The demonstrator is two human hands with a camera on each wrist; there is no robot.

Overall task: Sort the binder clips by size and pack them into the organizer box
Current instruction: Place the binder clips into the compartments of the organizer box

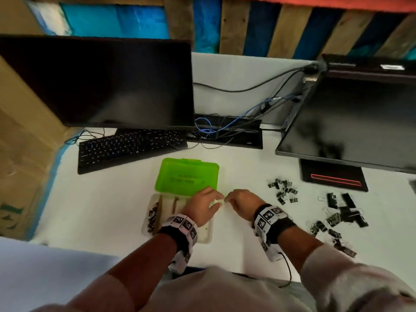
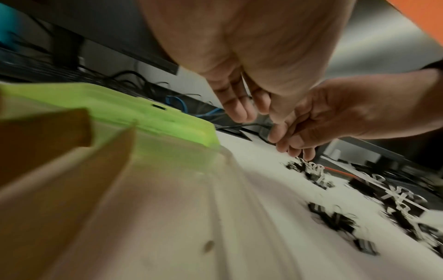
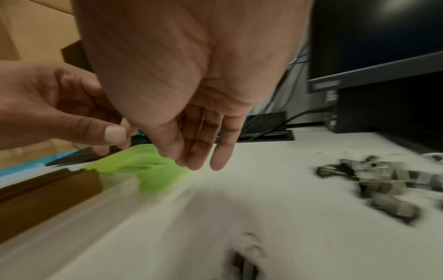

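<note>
Head view: we see the left hand (image 1: 201,207) over the organizer box (image 1: 148,224), a clear plastic tray with a green lid (image 1: 188,175), and the right hand (image 1: 242,204) just beside it, fingertips meeting. Both hands' fingers are loosely curled; whether they hold anything we cannot tell. Black metal binder clips (image 1: 337,216) lie scattered right on the white table (image 1: 101,199).

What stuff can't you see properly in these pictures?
- Right compartments of the organizer box: head view, left hand covers them.
- Anything between the fingertips: too small, head view; wrist views blurred.
- Binder clips: right wrist view, motion blur hides sizes.
</note>
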